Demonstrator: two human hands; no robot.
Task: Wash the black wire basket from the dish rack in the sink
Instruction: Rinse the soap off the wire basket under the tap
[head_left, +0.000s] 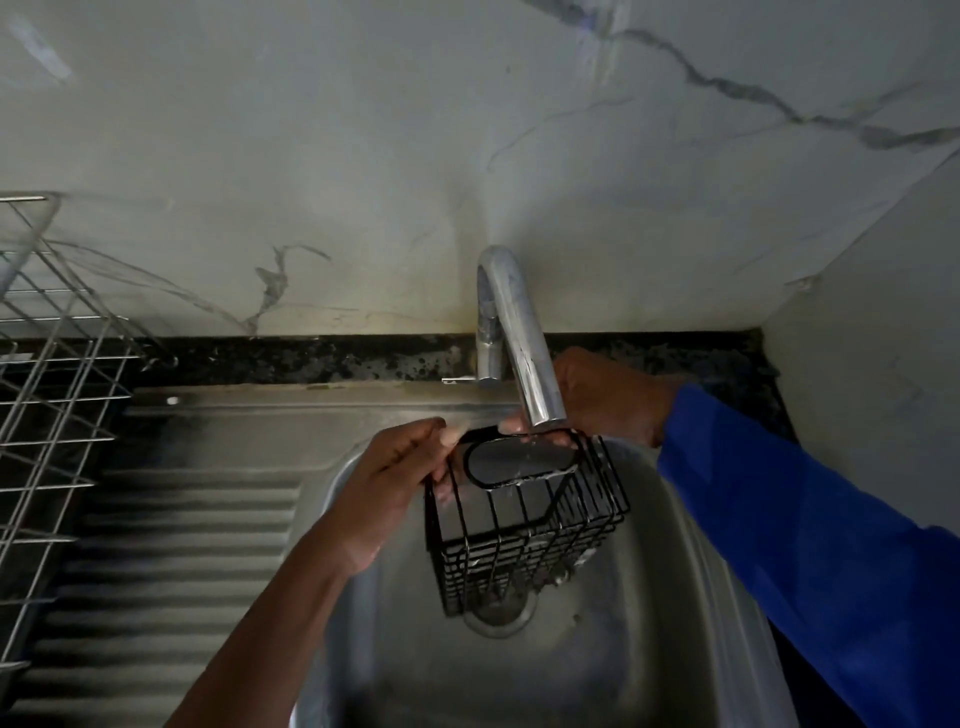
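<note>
Rinsing under the tap spout (524, 343), over the sink bowl (675, 597): black wire basket (524, 525) judged light, stiff, wet-slippery. Rim is pinched by left hand (387, 496); right hand (605, 397) is clamped on the far rim.

A pale marble wall (363, 130) with thin grey veins rises behind the desk, and a second pale wall (883, 312) meets it at a corner on the right. Along the foot of the wall runs a strip of black speckled stone desk (311, 358). A chrome tap (511, 332) stands at its edge. On the left, a ribbed steel draining board (182, 545) lies in shadow. The light is dim and greyish, brightest high on the wall.
</note>
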